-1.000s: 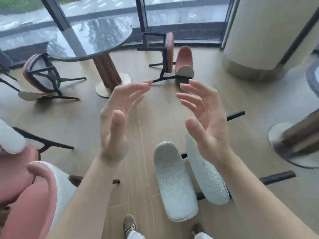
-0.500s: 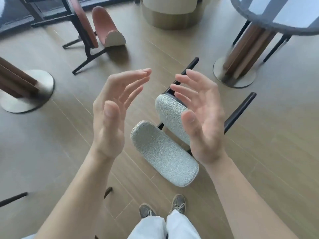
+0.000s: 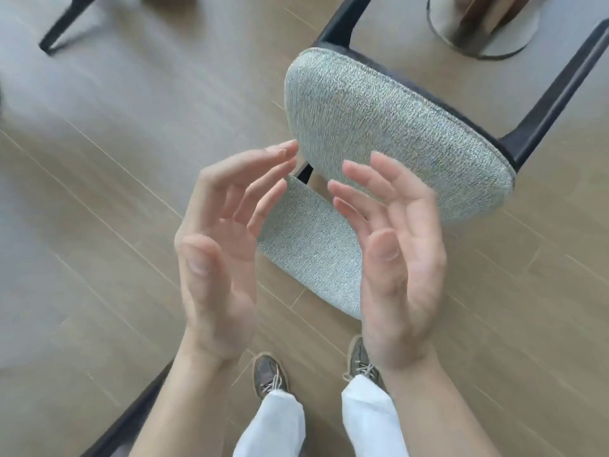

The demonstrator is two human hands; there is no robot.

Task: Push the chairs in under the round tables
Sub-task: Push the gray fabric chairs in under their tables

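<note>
A grey-green upholstered chair (image 3: 389,127) lies tipped over on the wooden floor right in front of me, its black legs pointing up and to the right. Its backrest pad (image 3: 313,245) shows between my hands. My left hand (image 3: 227,245) and my right hand (image 3: 392,252) hover above the chair, palms facing each other, fingers spread and slightly curled. Neither hand touches the chair or holds anything. The round metal base of a table (image 3: 484,31) sits at the top right, just beyond the chair's legs; its top is out of view.
A black leg of another chair (image 3: 66,24) reaches in at the top left. A dark bar (image 3: 131,420) crosses the bottom left corner. My feet in grey sneakers (image 3: 270,377) stand just behind the fallen chair.
My view has swung down and closer to the fallen grey chair, which now fills the upper right. Both hands stay raised and empty, a little nearer to each other.
</note>
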